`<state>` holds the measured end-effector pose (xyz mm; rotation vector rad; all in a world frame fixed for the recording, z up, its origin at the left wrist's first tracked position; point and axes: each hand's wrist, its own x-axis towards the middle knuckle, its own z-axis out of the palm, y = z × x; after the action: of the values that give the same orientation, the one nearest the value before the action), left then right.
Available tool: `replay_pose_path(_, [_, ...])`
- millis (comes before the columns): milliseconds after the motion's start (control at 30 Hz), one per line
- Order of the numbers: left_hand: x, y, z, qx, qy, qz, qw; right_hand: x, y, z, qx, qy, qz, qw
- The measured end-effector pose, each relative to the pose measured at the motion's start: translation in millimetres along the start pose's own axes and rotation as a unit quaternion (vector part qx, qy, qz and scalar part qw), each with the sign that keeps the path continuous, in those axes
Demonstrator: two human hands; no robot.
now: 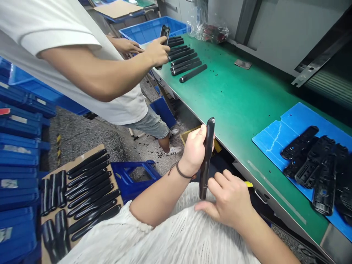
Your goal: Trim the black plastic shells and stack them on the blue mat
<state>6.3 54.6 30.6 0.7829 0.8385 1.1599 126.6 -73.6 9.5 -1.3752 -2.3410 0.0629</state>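
Note:
My left hand grips a long, curved black plastic part upright in front of my body. My right hand is at the part's lower end, with curled fingers near or touching it. I cannot tell whether it pinches anything small there. A yellow item shows just beyond my right hand, mostly hidden. Black housings lie on a blue mat to the right, on the green workbench.
A co-worker's hand holds a black part over a row of black bars. A cardboard tray of black parts lies at lower left, beside stacked blue crates. A blue bin stands behind the bench.

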Motion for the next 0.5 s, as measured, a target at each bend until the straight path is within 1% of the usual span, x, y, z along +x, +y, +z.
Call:
replay_pose_path(133, [8.5,7.8,-0.9,-0.028,0.027,-0.018,0.999,-0.8,-3.8,-1.1,-0.004,-0.014,-0.007,1.0])
replay_pose_path(267, [13.3,8.1,-3.8,-0.051,0.045,-0.034,0.997,0.3,-4.7,0.2,-0.035,-0.004,-0.01,0.999])
replay_pose_path(400, [18.4,5.2,-8.8,-0.058,0.076,-0.047,0.994,-1.1,-6.2,4.6,-0.055,0.03,-0.008,0.998])
replay_pose_path(500, [25.3,5.0,-13.4,-0.055,0.104,-0.047,0.992,-5.6,-5.9,5.0,-0.025,0.082,-0.017,0.996])
